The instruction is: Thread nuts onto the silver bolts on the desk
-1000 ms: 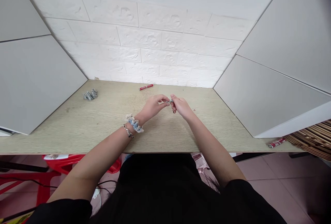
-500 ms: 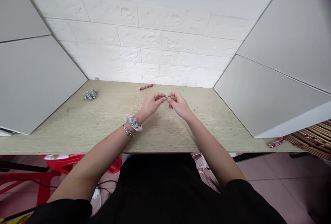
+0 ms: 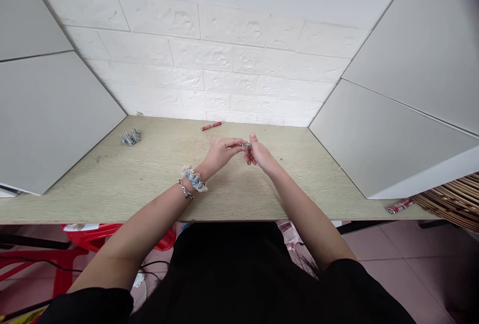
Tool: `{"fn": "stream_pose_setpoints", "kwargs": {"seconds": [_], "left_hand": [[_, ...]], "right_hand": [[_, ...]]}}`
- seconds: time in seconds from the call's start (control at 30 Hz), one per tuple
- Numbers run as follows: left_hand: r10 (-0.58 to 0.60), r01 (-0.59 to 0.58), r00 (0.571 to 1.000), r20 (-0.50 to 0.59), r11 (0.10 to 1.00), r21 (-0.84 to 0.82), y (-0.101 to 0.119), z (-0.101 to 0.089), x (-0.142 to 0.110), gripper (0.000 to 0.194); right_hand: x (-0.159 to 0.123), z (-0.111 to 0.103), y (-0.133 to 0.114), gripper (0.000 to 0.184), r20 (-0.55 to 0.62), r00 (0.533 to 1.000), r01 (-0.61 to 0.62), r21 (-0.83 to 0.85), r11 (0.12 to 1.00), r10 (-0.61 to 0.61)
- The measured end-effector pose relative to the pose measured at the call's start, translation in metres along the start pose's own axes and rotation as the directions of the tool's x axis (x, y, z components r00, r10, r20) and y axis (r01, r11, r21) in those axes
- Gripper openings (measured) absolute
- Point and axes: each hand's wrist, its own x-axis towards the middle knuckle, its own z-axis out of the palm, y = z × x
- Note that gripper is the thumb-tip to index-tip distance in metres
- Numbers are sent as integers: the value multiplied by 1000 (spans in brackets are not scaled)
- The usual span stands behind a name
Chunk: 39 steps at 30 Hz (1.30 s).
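Observation:
Both hands meet above the middle of the wooden table (image 3: 112, 184). My left hand (image 3: 220, 152) pinches a small metal piece (image 3: 246, 145), probably a bolt or screw, between thumb and fingertips. My right hand (image 3: 258, 154) is closed around the other end of the same piece, fingers curled. The piece is tiny and mostly hidden by the fingers. A blue-and-white scrunchie (image 3: 193, 178) and a metal bracelet (image 3: 185, 190) sit on my left wrist.
A small heap of metal screws (image 3: 130, 137) lies at the table's far left. A red pen-like object (image 3: 211, 126) rests by the white brick wall. Grey panels flank both sides. A wicker basket (image 3: 452, 201) and a red wrapper (image 3: 400, 207) are at right. Red stools stand below.
Both hands stay joined on the small metal piece; they rose slightly, then dropped back, and the fingers shifted round it. Everything on the table has stayed put.

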Motion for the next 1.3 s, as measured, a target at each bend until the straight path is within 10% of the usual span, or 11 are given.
{"fn": "stream_pose_setpoints", "kwargs": {"seconds": [0.67,1.3], "left_hand": [[-206,188,978,-38,944,-272,-2,3,3,28],[-463,510,847,261,570,-644,-8,-5,6,20]], "right_hand": [[-1,-1,-7,28,-159,970,210,179,961,-182],[-7,-1,-10,26,-136,939,324,50,945,-315]]}}
